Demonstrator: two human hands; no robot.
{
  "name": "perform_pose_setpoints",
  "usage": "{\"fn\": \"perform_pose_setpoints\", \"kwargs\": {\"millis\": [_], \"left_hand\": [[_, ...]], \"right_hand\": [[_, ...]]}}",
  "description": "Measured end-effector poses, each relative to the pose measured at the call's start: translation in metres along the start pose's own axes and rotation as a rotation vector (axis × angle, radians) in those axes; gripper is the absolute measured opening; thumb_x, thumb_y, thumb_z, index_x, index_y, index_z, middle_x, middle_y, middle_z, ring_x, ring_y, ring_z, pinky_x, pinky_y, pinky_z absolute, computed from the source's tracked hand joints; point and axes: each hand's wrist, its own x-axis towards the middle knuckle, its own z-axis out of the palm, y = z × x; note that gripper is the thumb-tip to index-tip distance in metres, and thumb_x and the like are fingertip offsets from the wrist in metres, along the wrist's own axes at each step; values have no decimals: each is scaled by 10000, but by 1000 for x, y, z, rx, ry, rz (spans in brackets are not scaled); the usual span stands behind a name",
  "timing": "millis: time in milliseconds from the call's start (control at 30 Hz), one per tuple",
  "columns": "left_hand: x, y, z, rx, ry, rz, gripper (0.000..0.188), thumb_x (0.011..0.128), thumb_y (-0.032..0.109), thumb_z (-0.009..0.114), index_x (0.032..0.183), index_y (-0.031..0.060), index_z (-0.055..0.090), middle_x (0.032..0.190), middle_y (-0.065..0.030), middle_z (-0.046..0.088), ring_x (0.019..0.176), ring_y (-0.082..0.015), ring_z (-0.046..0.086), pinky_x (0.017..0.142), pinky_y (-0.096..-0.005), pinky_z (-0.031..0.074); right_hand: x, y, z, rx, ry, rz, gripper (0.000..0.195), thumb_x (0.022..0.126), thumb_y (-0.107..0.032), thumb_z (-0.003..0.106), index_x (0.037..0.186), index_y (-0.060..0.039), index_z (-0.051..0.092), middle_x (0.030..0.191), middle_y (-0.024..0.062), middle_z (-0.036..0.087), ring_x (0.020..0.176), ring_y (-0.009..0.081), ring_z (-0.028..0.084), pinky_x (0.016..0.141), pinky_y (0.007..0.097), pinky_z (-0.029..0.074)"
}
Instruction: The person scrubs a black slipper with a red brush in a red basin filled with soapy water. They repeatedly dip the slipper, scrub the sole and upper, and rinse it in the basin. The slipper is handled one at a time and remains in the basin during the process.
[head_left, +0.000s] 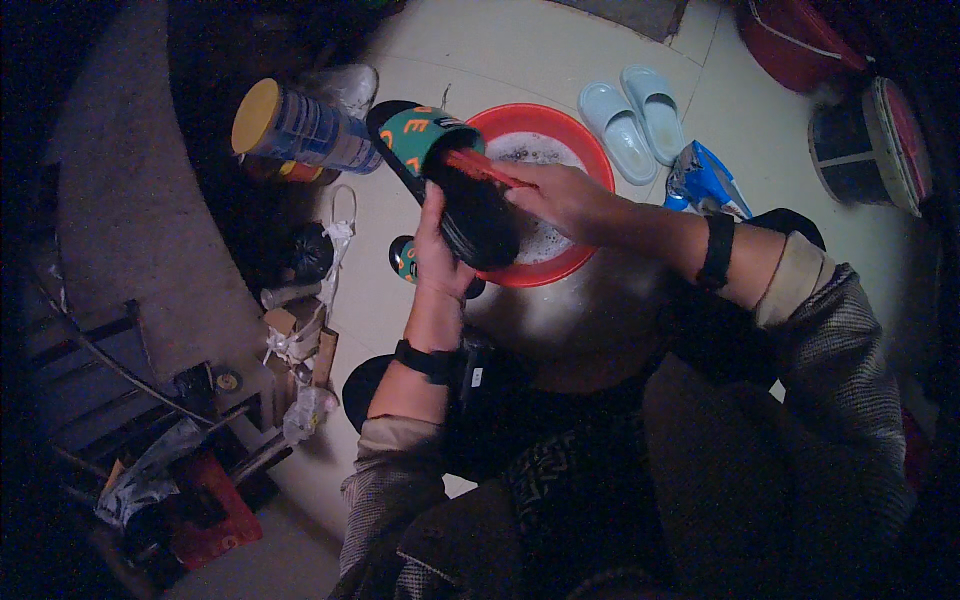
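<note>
My left hand (442, 247) grips a black slide sandal (480, 217) by its side. The sandal has a green strap (420, 135) with orange lettering, and its toe points up and left. In my right hand (559, 196) is a red brush (480, 166), pushed against the footbed just under the strap; its bristles are hidden. Behind and below the sandal stands a red plastic basin (604, 169) of foamy water (547, 150). A second green-strapped slide (405, 259) lies on the floor, partly covered by my left hand.
Pale blue slides (637, 124) and a blue plastic packet (705, 180) lie right of the basin. Farther right are a red bucket (799, 45) and a dark lidded bucket (847, 150). A blue canister with a yellow lid (300, 127) is at left, above a cluttered rack (97, 330).
</note>
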Motion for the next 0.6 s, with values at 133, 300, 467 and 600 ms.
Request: {"fn": "perform_pose_setpoints", "kwargs": {"millis": [133,300,467,600], "left_hand": [[-3,-11,2,149,25,-25,513,900,433,476,1264,74,438,1119,-106,586,960,-253,604,825,-396,508],[-13,-13,13,30,-45,-143,449,901,301,525,1247,35,418,1073,-130,597,938,-238,621,814,-363,526],[-12,-10,5,-24,-59,-161,461,904,319,515,1259,43,415,1103,-136,583,968,-249,609,838,-381,515],[-9,-1,4,-72,-57,-61,482,907,330,507,1284,49,401,1135,-133,573,990,-255,599,857,-389,504]], "right_hand": [[14,9,11,167,106,-51,411,915,-162,461,1289,4,421,1101,191,564,1020,213,550,892,318,407],[28,1,9,55,119,55,394,906,-155,469,1260,17,438,1096,190,566,1016,216,551,876,313,415],[26,-5,7,38,68,36,420,896,-144,486,1286,-2,422,1135,193,555,1052,215,542,888,308,418],[15,-5,12,147,-11,-39,471,896,-138,491,1338,-27,376,1163,170,543,1069,203,527,924,307,399]]}}
